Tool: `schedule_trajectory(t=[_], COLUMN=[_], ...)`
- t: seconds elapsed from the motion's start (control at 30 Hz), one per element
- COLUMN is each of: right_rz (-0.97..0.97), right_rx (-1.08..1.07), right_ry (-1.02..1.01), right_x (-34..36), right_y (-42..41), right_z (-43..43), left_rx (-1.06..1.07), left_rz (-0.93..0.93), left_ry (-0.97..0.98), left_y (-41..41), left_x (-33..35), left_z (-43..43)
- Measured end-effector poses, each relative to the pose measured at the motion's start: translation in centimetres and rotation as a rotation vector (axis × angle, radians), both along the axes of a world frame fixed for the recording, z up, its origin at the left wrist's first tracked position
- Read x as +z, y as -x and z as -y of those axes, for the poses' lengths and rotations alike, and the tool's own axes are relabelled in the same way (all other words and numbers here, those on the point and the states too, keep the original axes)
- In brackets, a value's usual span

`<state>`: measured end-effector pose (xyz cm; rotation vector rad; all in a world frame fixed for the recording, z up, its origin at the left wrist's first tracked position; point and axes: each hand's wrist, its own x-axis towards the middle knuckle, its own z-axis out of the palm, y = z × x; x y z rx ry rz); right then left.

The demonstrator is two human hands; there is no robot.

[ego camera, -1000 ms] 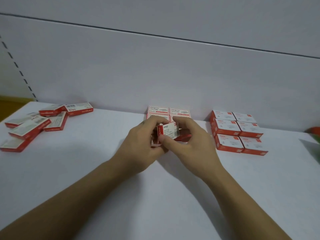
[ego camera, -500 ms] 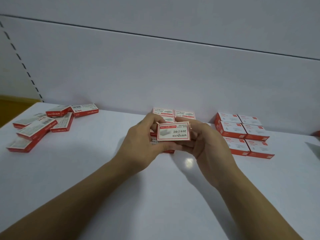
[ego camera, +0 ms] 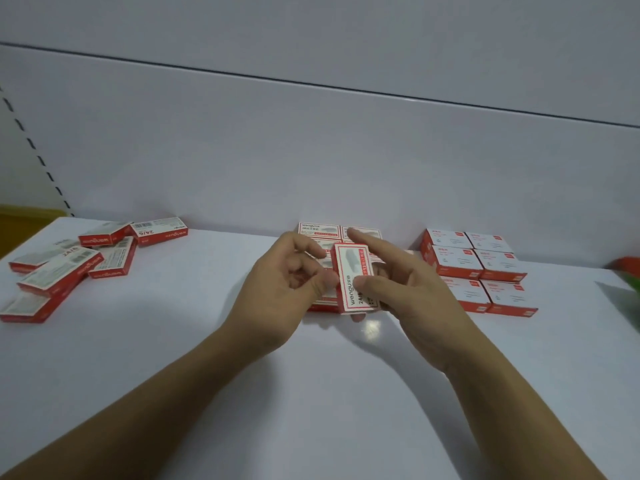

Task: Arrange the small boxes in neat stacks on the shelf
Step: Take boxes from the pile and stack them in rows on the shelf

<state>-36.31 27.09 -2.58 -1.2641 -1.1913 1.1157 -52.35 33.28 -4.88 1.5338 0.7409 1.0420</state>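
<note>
In the head view, the right hand [ego camera: 408, 292] is gripping a red-and-white staple box [ego camera: 353, 271]. Its thumb is lying across the printed face, a fingertip is showing under the near end, and the index finger is pointing straight toward the far wall. The box is being held tilted up on edge, just above the half-built stack [ego camera: 318, 231] in the middle of the shelf [ego camera: 311, 393]. The left hand [ego camera: 284, 289] is waiting beside it, thumb touching the box's left edge, fingers loosely curled and holding nothing. Finished stacks [ego camera: 478, 265] are sitting to the right, and loose boxes [ego camera: 69, 271] are lying scattered at the far left.

To my eye the hold is looking thin. With so few fingers on it, the box could be slipping as it is laid flat. Set down crooked, it would be overhanging or nudging the boxes beneath out of line.
</note>
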Motion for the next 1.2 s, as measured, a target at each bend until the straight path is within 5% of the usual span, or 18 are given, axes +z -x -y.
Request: schedule_trajectory(t=[0.2, 0.5, 0.77, 0.87, 1.03, 1.2], right_rz=[-0.134, -0.242, -0.175, 0.06, 0.923, 1.133], right_rx=[-0.21, -0.321, -0.305, -0.246, -0.283, -0.241], right_ry=[-0.069, -0.05, -0.127, -0.133, -0.356, -0.431], right_x=[0.0, 0.5, 0.7, 0.3, -0.6, -0.4], right_y=[0.8, 0.7, 1.2, 0.7, -0.7, -0.9], right_z=[-0.1, 0.0, 0.4, 0.2, 0.1, 0.4], left_rx=[-0.095, 0.03, 0.035, 0.116, 0.128, 0.105], left_rz=[-0.029, 0.075, -0.019, -0.186, -0.313, -0.386], left_ry=[-0.045, 0.014, -0.207, -0.356, -0.502, -0.577], left_y=[-0.1, 0.5, 0.2, 0.5, 1.0, 1.4], left_x=[-0.3, 0.4, -0.3, -0.9, -1.0, -1.5], left_z=[0.3, -0.5, 0.5, -0.4, -1.2, -1.6])
